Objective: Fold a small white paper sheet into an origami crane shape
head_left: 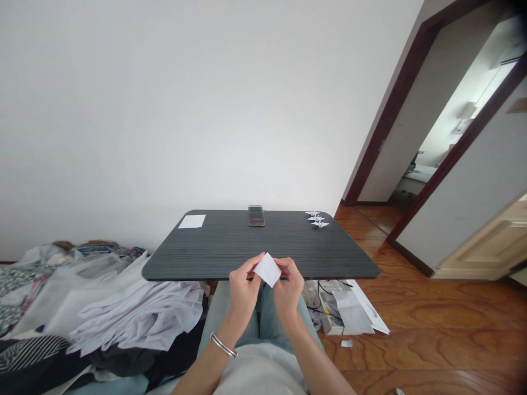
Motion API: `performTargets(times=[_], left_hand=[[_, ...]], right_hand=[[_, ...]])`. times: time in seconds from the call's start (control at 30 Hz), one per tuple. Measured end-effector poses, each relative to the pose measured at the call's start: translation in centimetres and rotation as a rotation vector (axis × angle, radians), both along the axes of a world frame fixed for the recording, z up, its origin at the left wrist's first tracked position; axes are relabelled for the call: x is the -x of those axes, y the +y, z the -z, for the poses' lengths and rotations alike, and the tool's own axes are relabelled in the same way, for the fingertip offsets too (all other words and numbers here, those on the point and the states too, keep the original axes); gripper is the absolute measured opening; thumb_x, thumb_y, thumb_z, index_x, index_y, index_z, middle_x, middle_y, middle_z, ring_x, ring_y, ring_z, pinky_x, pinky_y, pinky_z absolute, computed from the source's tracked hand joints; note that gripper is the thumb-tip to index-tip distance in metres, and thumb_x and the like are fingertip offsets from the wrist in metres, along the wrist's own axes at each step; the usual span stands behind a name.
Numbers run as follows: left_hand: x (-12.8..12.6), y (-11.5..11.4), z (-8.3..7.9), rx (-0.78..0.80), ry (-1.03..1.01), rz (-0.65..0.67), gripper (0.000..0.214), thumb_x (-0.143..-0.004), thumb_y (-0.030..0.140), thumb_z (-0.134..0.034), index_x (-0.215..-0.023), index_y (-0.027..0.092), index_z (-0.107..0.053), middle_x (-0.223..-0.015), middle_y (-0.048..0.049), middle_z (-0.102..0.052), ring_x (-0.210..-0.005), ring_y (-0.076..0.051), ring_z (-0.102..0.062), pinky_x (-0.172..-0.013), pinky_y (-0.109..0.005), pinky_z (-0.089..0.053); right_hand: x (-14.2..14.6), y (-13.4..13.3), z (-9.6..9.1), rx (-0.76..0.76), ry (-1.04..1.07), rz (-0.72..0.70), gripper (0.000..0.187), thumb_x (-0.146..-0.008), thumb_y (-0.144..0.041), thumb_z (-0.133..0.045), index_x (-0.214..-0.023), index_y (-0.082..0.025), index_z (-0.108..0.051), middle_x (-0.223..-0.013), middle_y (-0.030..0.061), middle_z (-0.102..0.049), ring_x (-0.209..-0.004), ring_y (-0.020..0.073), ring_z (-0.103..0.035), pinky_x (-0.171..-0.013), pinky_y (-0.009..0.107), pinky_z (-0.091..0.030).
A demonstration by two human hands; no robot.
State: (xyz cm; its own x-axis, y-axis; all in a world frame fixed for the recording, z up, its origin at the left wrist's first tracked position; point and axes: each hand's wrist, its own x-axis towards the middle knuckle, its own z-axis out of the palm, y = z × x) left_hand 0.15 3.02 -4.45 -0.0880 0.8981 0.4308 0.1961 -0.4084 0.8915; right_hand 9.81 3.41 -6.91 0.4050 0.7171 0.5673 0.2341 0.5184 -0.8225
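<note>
White paper (267, 269), a small diamond, is held up between the two hands at the near edge of the dark table (214, 247). The left hand (245, 282) pinches its left side between thumb and fingers; the right hand (289, 282) grips the right side likewise. Around the left wrist sits a silver bangle (223, 346). On the tabletop, a flat sheet (192, 221) lies far left, a phone (256, 215) mid-way along the back, and folded cranes (319, 224) cluster near the far right corner.
</note>
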Motion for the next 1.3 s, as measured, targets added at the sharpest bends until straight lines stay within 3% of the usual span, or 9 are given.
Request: performTargets(times=[0.53, 0.87, 1.1, 1.2, 1.3], left_hand=[[0.1, 0.6, 0.8, -0.168, 0.236, -0.11, 0.016, -0.075, 0.015, -0.055, -0.089, 0.019, -0.062, -0.081, -0.0028, -0.069, -0.07, -0.016, -0.064, -0.062, -0.024, -0.05], [0.2, 0.7, 0.9, -0.214, 0.33, -0.129, 0.014, -0.075, 0.014, -0.053, -0.086, 0.019, -0.061, -0.079, -0.0027, -0.067, -0.069, -0.016, -0.062, -0.063, -0.024, -0.047], [0.2, 0.9, 0.6, -0.129, 0.264, -0.058, 0.016, -0.074, 0.012, -0.054, -0.087, 0.018, -0.061, -0.078, -0.0017, -0.067, -0.067, -0.014, -0.062, -0.057, -0.021, -0.047], [0.2, 0.8, 0.5, -0.115, 0.231, -0.04, 0.02, -0.076, 0.015, -0.052, -0.095, 0.018, -0.059, -0.084, -0.0034, -0.066, -0.072, -0.015, -0.062, -0.056, -0.02, -0.047], [0.3, 0.8, 0.5, -0.133, 0.254, -0.057, 0.015, -0.078, 0.018, -0.05, -0.09, 0.017, -0.059, -0.085, -0.0041, -0.065, -0.071, -0.014, -0.061, -0.057, -0.02, -0.047]], right_hand=[[-0.1, 0.1, 0.2, -0.03, -0.182, 0.096, 0.006, -0.072, -0.015, -0.053, -0.074, -0.019, -0.056, -0.064, -0.0008, -0.056, -0.058, 0.0145, -0.052, -0.055, 0.026, -0.043], [-0.2, 0.1, 0.4, -0.183, -0.254, 0.117, 0.01, -0.074, -0.012, -0.053, -0.074, -0.021, -0.057, -0.08, 0.0042, -0.062, -0.07, 0.017, -0.059, -0.056, 0.027, -0.046], [-0.3, 0.5, 0.4, -0.082, -0.091, -0.002, 0.01, -0.071, -0.013, -0.054, -0.076, -0.02, -0.058, -0.079, 0.0036, -0.062, -0.072, 0.018, -0.058, -0.058, 0.028, -0.047], [-0.6, 0.9, 0.4, -0.023, -0.051, -0.002, 0.01, -0.068, -0.012, -0.054, -0.075, -0.019, -0.059, -0.075, 0.0026, -0.061, -0.069, 0.0177, -0.058, -0.059, 0.028, -0.046], [-0.8, 1.1, 0.3, 0.018, -0.06, 0.011, 0.012, -0.067, -0.011, -0.053, -0.075, -0.018, -0.06, -0.073, 0.0021, -0.061, -0.067, 0.0173, -0.057, -0.059, 0.028, -0.046]])
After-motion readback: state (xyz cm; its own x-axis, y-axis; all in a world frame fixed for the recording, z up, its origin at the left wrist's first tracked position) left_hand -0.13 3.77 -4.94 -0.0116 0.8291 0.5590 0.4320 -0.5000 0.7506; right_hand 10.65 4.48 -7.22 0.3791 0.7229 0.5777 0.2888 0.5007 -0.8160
